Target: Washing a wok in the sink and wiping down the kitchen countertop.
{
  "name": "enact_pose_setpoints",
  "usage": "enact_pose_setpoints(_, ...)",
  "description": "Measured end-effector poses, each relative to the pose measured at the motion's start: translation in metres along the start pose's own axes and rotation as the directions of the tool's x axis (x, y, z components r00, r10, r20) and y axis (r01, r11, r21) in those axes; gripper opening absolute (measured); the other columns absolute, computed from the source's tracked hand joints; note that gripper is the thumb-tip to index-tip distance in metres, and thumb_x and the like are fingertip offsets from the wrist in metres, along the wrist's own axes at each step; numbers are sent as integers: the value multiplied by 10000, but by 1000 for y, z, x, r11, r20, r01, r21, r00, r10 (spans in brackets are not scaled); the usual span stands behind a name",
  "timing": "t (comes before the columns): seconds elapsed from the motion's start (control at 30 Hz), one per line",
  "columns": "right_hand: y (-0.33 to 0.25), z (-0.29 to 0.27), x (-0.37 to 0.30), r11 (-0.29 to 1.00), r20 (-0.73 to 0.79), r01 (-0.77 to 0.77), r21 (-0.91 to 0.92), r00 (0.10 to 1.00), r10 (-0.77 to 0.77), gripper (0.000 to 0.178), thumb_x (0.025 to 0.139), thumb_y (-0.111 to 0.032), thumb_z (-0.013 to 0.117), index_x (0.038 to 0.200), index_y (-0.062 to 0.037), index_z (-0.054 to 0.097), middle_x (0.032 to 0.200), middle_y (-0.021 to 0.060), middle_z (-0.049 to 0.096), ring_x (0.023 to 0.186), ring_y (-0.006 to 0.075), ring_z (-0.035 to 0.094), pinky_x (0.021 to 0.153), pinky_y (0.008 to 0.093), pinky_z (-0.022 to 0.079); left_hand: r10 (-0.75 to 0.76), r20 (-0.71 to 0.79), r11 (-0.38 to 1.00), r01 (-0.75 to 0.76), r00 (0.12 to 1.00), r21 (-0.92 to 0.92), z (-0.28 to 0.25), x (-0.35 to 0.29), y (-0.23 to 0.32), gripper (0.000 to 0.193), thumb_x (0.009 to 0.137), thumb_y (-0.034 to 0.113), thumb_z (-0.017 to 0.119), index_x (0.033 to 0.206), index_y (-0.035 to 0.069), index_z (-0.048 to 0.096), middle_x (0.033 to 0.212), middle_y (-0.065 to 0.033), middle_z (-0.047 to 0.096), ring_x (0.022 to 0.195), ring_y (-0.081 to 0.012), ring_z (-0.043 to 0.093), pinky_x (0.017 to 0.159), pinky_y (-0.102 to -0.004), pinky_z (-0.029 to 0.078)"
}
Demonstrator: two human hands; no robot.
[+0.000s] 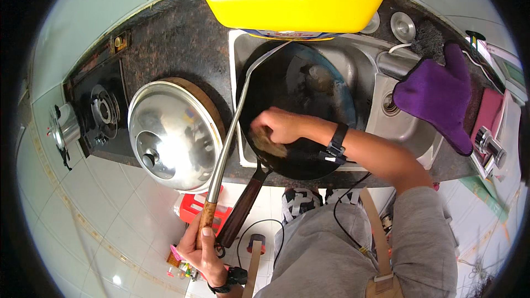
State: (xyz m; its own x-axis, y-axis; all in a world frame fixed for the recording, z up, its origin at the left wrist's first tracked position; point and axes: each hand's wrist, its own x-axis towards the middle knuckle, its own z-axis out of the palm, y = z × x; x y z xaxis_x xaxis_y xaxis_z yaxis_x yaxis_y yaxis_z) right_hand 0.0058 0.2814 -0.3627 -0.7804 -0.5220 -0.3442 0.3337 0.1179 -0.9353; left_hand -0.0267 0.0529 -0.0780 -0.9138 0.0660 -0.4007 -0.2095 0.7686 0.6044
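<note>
A large black wok [301, 157] rests across the sink [381, 116], with some water and a pale reflection inside. Its dark wooden handle [243, 204] points toward me at the lower left. My right hand [279, 124] reaches into the wok, fingers closed on a brownish scrubbing pad [269, 143] pressed to its left inner wall. My left hand [201, 248] grips the wooden end of a long metal cooking utensil [237, 110], beside the wok handle. The utensil slants up across the wok's left side. Its far end is hidden by the yellow jug.
A big yellow jug [298, 0] stands behind the sink. Left of the sink are a domed metal lid [176, 138] and a gas stove [102, 107]. To the right lie a purple glove [436, 91], a dark scrubber [429, 38] and the faucet [397, 65].
</note>
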Motion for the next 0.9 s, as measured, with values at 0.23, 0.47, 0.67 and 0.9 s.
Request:
enact_pose_setpoints(0.23, 15, 18, -77, 999, 343, -8, -41, 939, 22, 246, 659, 44, 605, 895, -26, 613, 756, 176, 640, 760, 326, 640, 674, 458, 457, 57, -38, 997, -58, 998, -40, 3, 2, -2, 481, 886, 304, 694, 1138, -106, 684, 605, 30, 487, 528, -37, 374, 486, -231, 229)
enact_pose_setpoints(0.47, -35, 21, -13, 911, -644, 410, 52, 711, -283, 196, 698, 62, 583, 886, 8, 564, 777, 223, 601, 684, 361, 567, 635, 432, 444, 67, -41, 998, -67, 997, -8, 8, -4, 1, 474, 950, 297, 626, 1138, -136, 659, 600, 58, 379, 549, -26, 318, 497, -231, 175)
enact_pose_setpoints(0.67, 14, 20, -96, 980, 164, -32, -196, 984, 65, 202, 735, -34, 610, 930, -28, 666, 830, 208, 668, 801, 376, 662, 668, 460, 485, 31, -118, 999, -34, 993, -21, 14, -1, 5, 432, 931, 254, 635, 1121, -131, 675, 590, 35, 454, 510, -33, 347, 473, -229, 202)
enact_pose_setpoints(0.9, -9, 34, -26, 978, -447, 206, 44, 879, -165, 182, 746, -18, 606, 927, -4, 611, 797, 208, 657, 765, 398, 642, 673, 479, 493, 75, -51, 997, -75, 996, 10, 11, -3, 6, 477, 945, 294, 633, 1150, -136, 657, 619, 62, 403, 554, -22, 324, 510, -225, 181)
